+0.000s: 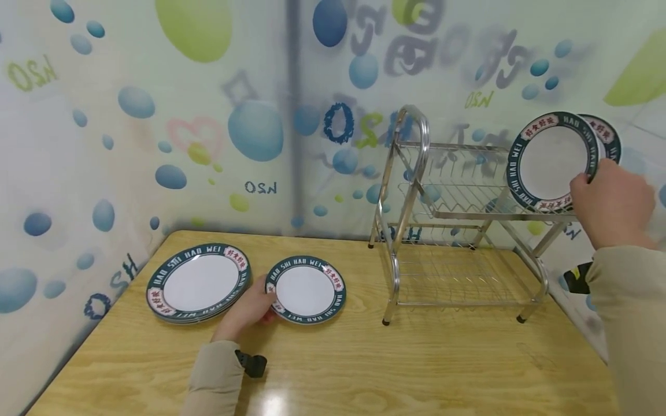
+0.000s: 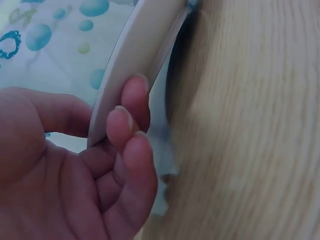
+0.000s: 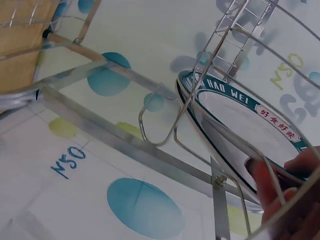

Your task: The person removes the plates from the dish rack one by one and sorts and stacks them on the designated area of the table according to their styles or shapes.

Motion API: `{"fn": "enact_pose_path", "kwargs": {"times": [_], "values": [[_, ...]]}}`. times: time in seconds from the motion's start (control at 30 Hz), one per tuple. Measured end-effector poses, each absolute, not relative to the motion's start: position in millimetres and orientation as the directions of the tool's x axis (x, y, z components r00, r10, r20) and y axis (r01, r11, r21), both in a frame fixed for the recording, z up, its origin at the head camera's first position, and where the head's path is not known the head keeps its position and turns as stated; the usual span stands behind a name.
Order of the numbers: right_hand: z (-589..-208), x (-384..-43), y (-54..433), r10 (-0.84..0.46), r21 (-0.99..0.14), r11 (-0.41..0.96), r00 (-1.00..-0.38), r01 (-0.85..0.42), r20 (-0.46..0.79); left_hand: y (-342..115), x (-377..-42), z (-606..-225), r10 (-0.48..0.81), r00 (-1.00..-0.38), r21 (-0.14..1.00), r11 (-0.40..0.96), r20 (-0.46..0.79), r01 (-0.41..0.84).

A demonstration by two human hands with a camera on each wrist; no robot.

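Evidently, the left hand (image 1: 251,309) pinched a small plate (image 1: 305,290) over the bench (image 1: 395,370); the right hand (image 1: 616,202) gripped another plate (image 1: 552,162) at the rack (image 1: 468,216). Seemingly stiff and breakable, both suited rim holds.

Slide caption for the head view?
Left hand grips a plate beside a plate stack; right hand holds another plate at the metal rack's upper tier.

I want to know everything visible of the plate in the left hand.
The plate is round, with a white centre and a dark green rim bearing white "HAO SHI HAO WEI" lettering and pale panels with red characters. It looks like glossy ceramic or plastic. Face up, it is between the larger plates and the metal rack. The left hand grips its left edge, thumb above, fingers below; whether it touches the table is unclear.
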State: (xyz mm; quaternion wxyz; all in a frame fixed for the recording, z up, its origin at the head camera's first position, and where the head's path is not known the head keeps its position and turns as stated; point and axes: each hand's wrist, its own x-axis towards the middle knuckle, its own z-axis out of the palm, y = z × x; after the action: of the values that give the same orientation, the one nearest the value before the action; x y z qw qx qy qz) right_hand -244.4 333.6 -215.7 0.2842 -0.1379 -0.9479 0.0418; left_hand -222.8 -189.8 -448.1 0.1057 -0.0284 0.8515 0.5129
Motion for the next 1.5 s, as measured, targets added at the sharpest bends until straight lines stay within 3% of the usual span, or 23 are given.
{"fn": "enact_pose_path", "kwargs": {"times": [0.6, 1.13, 1.27, 1.37, 1.5], "values": [[-219, -240, 334, 0.280, -0.164, 0.959, -0.856, 0.231, 0.434, -197, -219, -451, 0.036, -0.953, 0.799, 0.556, -0.300, -0.230], [-227, -237, 338, 0.407, -0.286, 0.912, -0.741, 0.294, 0.534, -195, -216, -449, 0.023, -0.964, 0.688, 0.705, -0.264, -0.172], [-230, -238, 338, 0.469, -0.373, 0.876, -0.718, 0.305, 0.515, -196, -215, -447, 0.010, -0.970, 0.624, 0.768, -0.241, -0.147], [-232, -238, 337, 0.559, -0.541, 0.793, -0.688, 0.281, 0.463, -196, -213, -444, -0.001, -0.969, 0.583, 0.799, -0.246, -0.149], [-230, -236, 337, 0.658, -0.801, 0.583, -0.659, 0.139, 0.365, -196, -210, -434, -0.008, -0.970, 0.568, 0.809, -0.245, -0.150]]}}
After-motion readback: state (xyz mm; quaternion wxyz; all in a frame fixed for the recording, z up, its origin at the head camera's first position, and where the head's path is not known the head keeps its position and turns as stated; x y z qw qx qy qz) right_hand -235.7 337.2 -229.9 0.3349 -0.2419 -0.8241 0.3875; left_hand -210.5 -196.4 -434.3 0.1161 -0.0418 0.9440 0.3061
